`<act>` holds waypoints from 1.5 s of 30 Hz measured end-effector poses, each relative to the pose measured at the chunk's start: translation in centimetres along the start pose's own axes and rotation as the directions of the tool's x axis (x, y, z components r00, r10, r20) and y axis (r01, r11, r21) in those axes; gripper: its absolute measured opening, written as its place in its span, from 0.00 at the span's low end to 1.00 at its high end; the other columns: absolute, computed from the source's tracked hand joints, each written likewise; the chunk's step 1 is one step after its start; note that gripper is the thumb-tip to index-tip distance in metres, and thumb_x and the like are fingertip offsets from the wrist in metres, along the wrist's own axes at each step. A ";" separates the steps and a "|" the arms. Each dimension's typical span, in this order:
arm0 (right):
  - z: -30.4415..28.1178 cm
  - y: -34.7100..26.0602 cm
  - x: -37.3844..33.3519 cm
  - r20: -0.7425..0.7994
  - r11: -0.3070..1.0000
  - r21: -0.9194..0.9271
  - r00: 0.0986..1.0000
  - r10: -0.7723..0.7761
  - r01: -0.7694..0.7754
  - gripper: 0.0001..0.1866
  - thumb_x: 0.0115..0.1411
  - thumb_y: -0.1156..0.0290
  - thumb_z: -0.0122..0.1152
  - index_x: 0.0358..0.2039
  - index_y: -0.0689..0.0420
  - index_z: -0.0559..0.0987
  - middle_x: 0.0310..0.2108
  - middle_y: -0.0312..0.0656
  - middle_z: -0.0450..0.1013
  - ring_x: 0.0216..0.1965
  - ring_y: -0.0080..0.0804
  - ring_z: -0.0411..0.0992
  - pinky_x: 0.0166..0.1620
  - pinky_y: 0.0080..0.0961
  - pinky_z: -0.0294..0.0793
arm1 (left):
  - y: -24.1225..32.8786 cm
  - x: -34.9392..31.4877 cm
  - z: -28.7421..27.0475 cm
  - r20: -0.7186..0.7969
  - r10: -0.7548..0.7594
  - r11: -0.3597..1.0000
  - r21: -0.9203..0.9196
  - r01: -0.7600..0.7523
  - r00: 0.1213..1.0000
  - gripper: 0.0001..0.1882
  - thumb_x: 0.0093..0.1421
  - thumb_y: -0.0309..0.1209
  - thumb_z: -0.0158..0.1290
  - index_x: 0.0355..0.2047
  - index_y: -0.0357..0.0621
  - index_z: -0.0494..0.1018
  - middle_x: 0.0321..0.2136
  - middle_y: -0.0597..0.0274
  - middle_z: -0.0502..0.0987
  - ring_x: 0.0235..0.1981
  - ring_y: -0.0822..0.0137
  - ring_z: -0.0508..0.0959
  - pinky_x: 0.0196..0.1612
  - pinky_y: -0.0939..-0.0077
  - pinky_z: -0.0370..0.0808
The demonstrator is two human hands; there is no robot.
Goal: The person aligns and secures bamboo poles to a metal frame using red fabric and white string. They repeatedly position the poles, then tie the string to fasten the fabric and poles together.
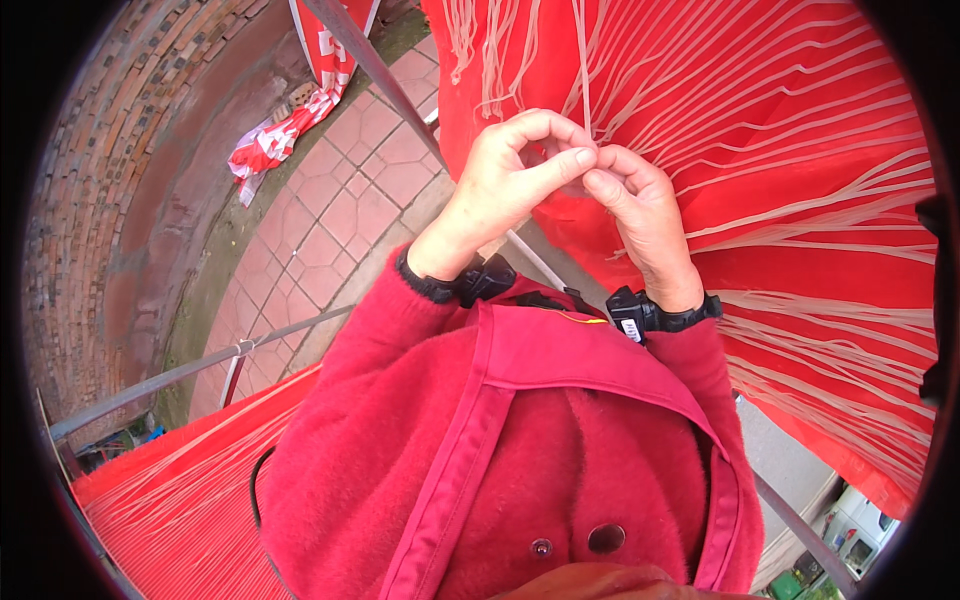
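My left hand (510,185) and my right hand (645,205) meet in front of me, thumbs and forefingers closed in a pinch with the tips almost touching. A pale, thin strand (584,65) runs down from the upper edge to the pinched fingertips, and its end is hidden among them. Below and beyond the hands spreads a bright red cloth (830,270). Many similar pale strands (740,100) fan out over it, some loose and some gathered in bunches. Each wrist wears a black strap with a small device.
Metal bars (375,65) cross at the left and lower right. Another red cloth with strands (200,490) lies lower left. Pink paving (340,190), a brick wall (100,200) and a crumpled red-and-white cloth (275,145) are at left. A white vehicle (860,530) stands lower right.
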State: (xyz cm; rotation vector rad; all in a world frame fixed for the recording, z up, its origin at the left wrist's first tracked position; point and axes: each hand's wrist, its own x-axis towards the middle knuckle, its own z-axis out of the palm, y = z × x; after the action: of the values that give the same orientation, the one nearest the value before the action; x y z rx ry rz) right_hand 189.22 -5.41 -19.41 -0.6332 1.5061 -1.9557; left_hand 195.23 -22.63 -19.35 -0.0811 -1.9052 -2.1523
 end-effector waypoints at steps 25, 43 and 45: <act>6.1 0.5 -0.3 -0.091 0.986 0.090 0.987 -0.132 0.140 0.07 0.67 0.70 0.57 0.39 0.59 0.78 0.35 0.39 0.78 0.38 0.25 0.75 0.46 0.26 0.75 | 3.3 -2.2 -6.8 0.156 -0.116 0.986 -0.099 0.132 0.981 0.08 0.65 0.32 0.57 0.37 0.40 0.77 0.32 0.65 0.80 0.36 0.77 0.79 0.41 0.80 0.76; 3.8 -0.9 -1.6 -0.185 0.962 0.193 0.970 -0.159 0.195 0.07 0.67 0.71 0.58 0.40 0.61 0.78 0.29 0.37 0.76 0.33 0.24 0.75 0.42 0.24 0.77 | 2.9 -1.5 -4.2 -0.080 0.252 0.945 0.236 -0.227 0.964 0.14 0.61 0.31 0.62 0.45 0.38 0.75 0.39 0.60 0.81 0.38 0.73 0.80 0.40 0.79 0.77; 4.3 -1.0 -1.3 -0.206 0.970 0.112 0.960 -0.190 0.216 0.07 0.68 0.71 0.58 0.39 0.61 0.78 0.30 0.37 0.76 0.33 0.24 0.75 0.43 0.23 0.76 | 3.2 -1.9 -4.3 0.007 0.181 0.971 0.157 -0.179 0.984 0.15 0.61 0.27 0.61 0.47 0.37 0.74 0.40 0.62 0.80 0.40 0.75 0.79 0.44 0.79 0.77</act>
State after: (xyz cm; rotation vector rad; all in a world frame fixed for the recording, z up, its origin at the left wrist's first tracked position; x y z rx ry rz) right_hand 192.96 -7.29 -17.38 -0.5720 1.4546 -2.3128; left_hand 198.34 -26.88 -17.20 -0.2068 -1.9733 -1.8775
